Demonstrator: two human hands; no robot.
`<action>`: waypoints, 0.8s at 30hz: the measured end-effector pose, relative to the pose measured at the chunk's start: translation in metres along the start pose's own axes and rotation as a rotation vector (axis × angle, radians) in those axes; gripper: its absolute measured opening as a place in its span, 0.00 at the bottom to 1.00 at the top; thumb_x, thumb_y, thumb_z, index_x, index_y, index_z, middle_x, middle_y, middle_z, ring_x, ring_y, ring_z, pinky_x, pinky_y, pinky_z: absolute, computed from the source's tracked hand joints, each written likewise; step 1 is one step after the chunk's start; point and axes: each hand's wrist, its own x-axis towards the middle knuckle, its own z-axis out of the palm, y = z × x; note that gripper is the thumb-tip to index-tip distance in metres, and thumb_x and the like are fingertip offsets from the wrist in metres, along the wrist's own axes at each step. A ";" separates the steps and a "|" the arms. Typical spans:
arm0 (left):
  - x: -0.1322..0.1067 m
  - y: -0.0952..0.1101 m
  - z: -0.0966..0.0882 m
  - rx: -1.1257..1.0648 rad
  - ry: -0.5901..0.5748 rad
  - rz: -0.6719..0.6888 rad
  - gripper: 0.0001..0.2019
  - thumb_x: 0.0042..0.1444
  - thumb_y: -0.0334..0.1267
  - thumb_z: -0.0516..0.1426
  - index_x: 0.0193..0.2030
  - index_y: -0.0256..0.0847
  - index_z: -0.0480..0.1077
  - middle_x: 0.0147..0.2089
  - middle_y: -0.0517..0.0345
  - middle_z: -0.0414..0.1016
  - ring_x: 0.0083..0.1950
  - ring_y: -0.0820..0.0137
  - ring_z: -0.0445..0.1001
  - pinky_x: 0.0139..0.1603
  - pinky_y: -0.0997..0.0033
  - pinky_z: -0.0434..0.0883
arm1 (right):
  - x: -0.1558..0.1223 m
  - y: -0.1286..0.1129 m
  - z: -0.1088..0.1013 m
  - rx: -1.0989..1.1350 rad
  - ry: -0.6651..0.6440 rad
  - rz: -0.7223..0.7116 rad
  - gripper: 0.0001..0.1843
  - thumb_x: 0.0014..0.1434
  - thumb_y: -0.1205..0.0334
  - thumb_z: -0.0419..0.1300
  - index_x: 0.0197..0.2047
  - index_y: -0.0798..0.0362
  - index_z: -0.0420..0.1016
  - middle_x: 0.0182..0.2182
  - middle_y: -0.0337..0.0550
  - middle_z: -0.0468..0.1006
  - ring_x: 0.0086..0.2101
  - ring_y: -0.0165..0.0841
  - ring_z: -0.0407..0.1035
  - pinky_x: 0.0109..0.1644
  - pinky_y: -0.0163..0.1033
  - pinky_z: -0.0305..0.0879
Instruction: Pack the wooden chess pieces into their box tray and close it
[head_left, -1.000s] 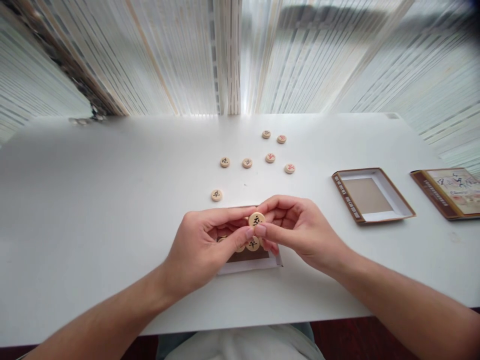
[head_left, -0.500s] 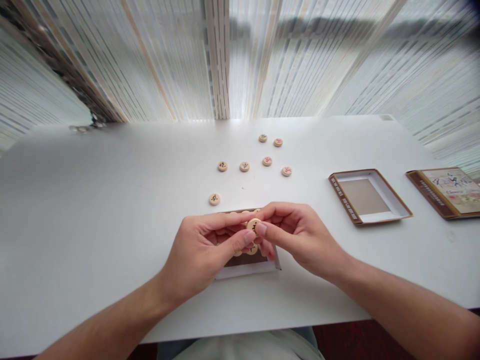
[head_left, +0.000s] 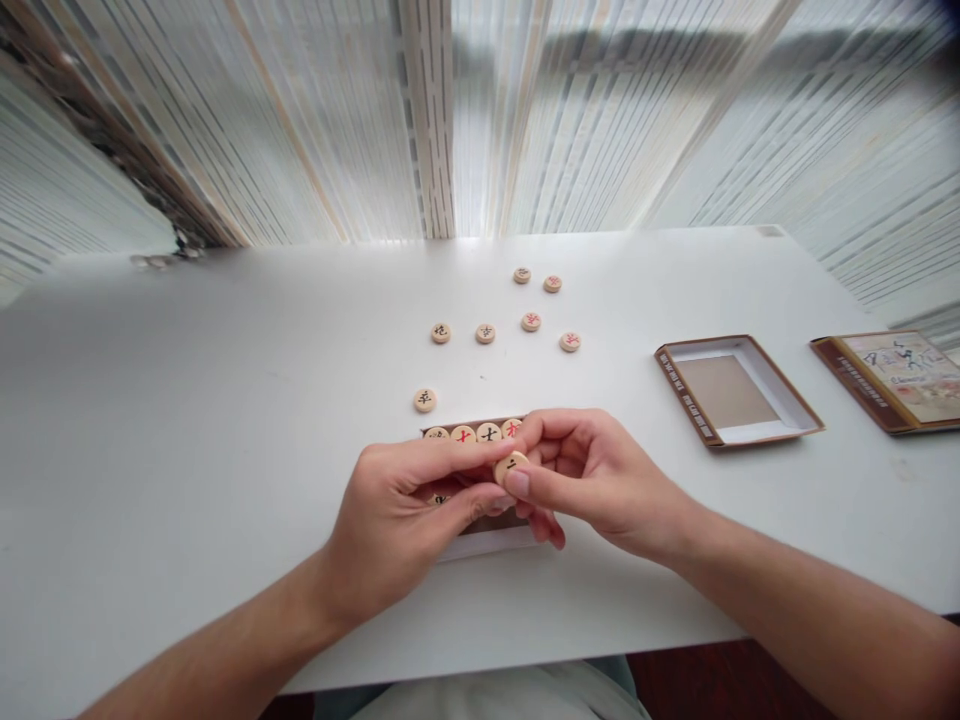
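Note:
A round wooden Chinese chess piece (head_left: 509,465) with a black character is pinched between my two hands above an open box tray (head_left: 491,542). Thumb and forefinger of my right hand (head_left: 600,480) grip it from the right. My left hand (head_left: 405,505) is closed about its left side, fingertips against it. Along the tray's far wall lies a row of pieces (head_left: 463,437) with red and black characters. Most of the tray's inside is covered by my hands. Just beyond it a black-marked piece (head_left: 425,400) lies on the table.
Farther back on the white table (head_left: 187,450) lie several loose pieces, among them a red-marked piece (head_left: 570,342) and a black-marked piece (head_left: 440,333). To the right are an open box half (head_left: 739,438) and a printed box lid (head_left: 904,380). String curtains (head_left: 337,120) hang behind.
The held piece has turned and tipped between my fingers, sitting slightly lower. My hands have dropped a little, leaving the far row in the tray more visible.

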 end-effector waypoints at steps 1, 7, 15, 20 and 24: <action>0.000 0.000 -0.001 -0.027 -0.013 -0.005 0.18 0.59 0.26 0.68 0.53 0.50 0.84 0.46 0.56 0.88 0.42 0.66 0.88 0.45 0.74 0.86 | 0.000 0.000 0.000 -0.002 -0.001 -0.018 0.17 0.51 0.57 0.80 0.34 0.56 0.78 0.24 0.39 0.80 0.20 0.28 0.72 0.23 0.31 0.71; 0.001 -0.002 -0.003 -0.079 0.036 -0.101 0.13 0.60 0.30 0.68 0.52 0.44 0.84 0.47 0.51 0.88 0.37 0.65 0.87 0.39 0.71 0.87 | -0.001 0.002 -0.002 -0.174 0.037 -0.204 0.13 0.56 0.59 0.77 0.43 0.54 0.84 0.29 0.43 0.83 0.27 0.32 0.76 0.30 0.36 0.76; 0.003 0.000 -0.003 0.033 0.142 -0.055 0.13 0.57 0.28 0.70 0.47 0.46 0.86 0.43 0.58 0.89 0.38 0.70 0.87 0.41 0.81 0.84 | -0.001 0.010 -0.008 -0.642 0.153 -0.601 0.17 0.64 0.68 0.68 0.55 0.49 0.81 0.40 0.47 0.84 0.37 0.36 0.78 0.42 0.44 0.80; 0.003 -0.002 -0.005 -0.043 0.125 -0.085 0.15 0.56 0.26 0.70 0.48 0.48 0.85 0.39 0.61 0.88 0.35 0.72 0.87 0.37 0.83 0.83 | -0.002 0.010 -0.008 -0.694 0.122 -0.684 0.18 0.64 0.71 0.69 0.56 0.47 0.81 0.40 0.46 0.84 0.36 0.36 0.78 0.39 0.43 0.79; 0.001 -0.003 -0.005 -0.054 0.136 -0.080 0.17 0.53 0.23 0.71 0.47 0.47 0.86 0.39 0.61 0.88 0.35 0.72 0.87 0.38 0.83 0.83 | -0.002 0.012 -0.008 -0.656 0.172 -0.644 0.15 0.63 0.70 0.69 0.52 0.48 0.81 0.40 0.46 0.84 0.36 0.37 0.79 0.40 0.43 0.80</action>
